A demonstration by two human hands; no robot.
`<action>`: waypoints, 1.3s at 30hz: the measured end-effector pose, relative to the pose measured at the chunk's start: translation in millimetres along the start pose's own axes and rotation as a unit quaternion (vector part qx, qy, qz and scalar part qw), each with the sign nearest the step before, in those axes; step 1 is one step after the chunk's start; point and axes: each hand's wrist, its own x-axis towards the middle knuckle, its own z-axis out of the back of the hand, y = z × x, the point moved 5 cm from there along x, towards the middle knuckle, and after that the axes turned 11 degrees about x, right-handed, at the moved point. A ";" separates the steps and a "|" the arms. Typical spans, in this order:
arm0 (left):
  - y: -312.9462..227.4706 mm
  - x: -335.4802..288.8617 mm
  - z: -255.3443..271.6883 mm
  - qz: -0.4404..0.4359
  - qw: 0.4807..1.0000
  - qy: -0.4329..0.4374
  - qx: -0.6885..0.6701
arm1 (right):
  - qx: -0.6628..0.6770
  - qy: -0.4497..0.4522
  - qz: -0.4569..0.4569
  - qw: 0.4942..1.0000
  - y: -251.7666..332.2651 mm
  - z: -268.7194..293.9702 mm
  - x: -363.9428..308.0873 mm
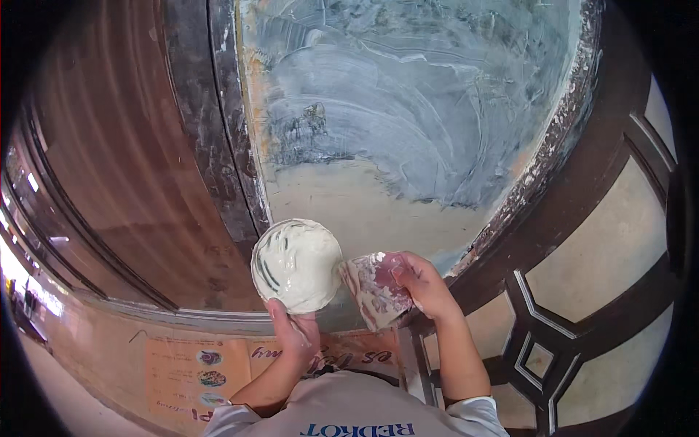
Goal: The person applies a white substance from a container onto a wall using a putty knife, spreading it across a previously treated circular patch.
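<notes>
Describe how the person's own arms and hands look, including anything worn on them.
The left hand and right hand are bare, without gloves. The forearms are uncovered too, with no watch or bracelet visible. Short, pale sleeves end near the elbows; they belong to a light shirt with dark blue lettering.

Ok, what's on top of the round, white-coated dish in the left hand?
Thick creamy-white paste covers nearly all of it; the round dish itself seems to show only through dark streaks toward its left. The rest of its surface is hidden under the paste.
</notes>
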 end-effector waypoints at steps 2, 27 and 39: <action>1.0 -1.4 1.4 -0.012 1.000 0.010 0.012 | 0.028 -0.016 -0.032 0.999 -14.4 1.7 0.3; 37.4 -7.2 43.7 0.357 0.928 0.074 0.083 | -0.522 0.032 0.133 0.842 50.9 -59.6 6.5; 23.5 5.9 33.2 0.307 0.943 0.061 0.114 | -0.523 -0.038 0.183 0.832 47.2 -49.1 17.0</action>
